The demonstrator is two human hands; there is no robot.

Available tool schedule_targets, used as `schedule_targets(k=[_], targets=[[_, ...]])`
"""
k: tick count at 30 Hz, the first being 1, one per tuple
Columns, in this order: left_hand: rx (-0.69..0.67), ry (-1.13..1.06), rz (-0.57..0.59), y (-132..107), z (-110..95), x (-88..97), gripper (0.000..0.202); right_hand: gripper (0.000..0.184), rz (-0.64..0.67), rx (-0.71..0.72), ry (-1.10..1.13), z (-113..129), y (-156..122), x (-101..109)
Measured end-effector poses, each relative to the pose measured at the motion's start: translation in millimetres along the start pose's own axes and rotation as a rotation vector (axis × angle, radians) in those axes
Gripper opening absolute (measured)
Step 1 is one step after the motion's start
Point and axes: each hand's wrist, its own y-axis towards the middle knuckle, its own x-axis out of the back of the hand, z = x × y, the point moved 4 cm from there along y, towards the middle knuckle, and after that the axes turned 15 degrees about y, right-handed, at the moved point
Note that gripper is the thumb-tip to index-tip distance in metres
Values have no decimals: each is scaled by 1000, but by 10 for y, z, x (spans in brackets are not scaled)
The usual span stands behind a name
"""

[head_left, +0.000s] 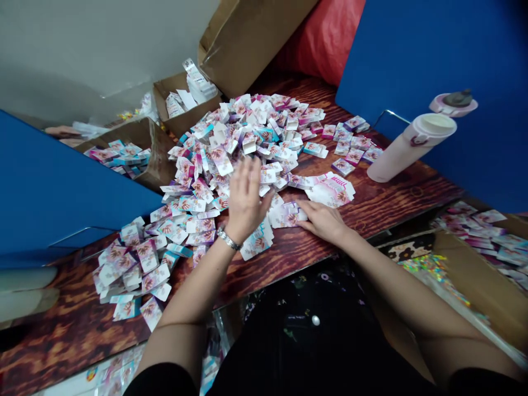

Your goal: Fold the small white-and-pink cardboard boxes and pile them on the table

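Observation:
My left hand (pixel 247 201) is raised over the edge of a big heap of small printed paper boxes (pixel 218 157), its fingers stretched out and slightly blurred, with nothing seen in it. My right hand (pixel 324 220) pinches the right end of a white and purple paper box (pixel 284 213) between thumb and fingers, low over the table. Flat box blanks (pixel 332 190) lie just beyond the right hand. Another flat blank (pixel 258 242) pokes out beneath my left wrist. Many boxes in the heap have their end flaps open.
A pink bottle (pixel 406 146) with its lid open stands at the right, near several closed boxes (pixel 355 146). Cardboard cartons (pixel 159 151) stand behind the heap. Blue panels (pixel 433 55) flank the wood-patterned table (pixel 235 280). An open carton (pixel 482 275) sits lower right.

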Motion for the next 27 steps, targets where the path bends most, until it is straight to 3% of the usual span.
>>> schedule_targets(k=[4,7,11,14,17,20,27], targets=[[-205,10,349,-448,-434,-460,62,47,18,-36,-82,73,-47,-52],[-257,89,465,-631,-651,-633,56,33,-53,3,71,83,-70,21],[-244,155,452,-590,-706,-611,48,21,-180,27,523,48,-67,156],[-222,139,421,-529,-687,-553,48,24,-230,-77,701,9,-65,187],[-228,65,412,-515,-678,-522,50,29,-237,-148,744,6,-77,187],[-213,-11,414,-524,-655,-509,52,28,-234,-126,715,25,-93,213],[-140,-88,367,-535,-635,-465,55,39,-81,-78,858,49,-120,251]])
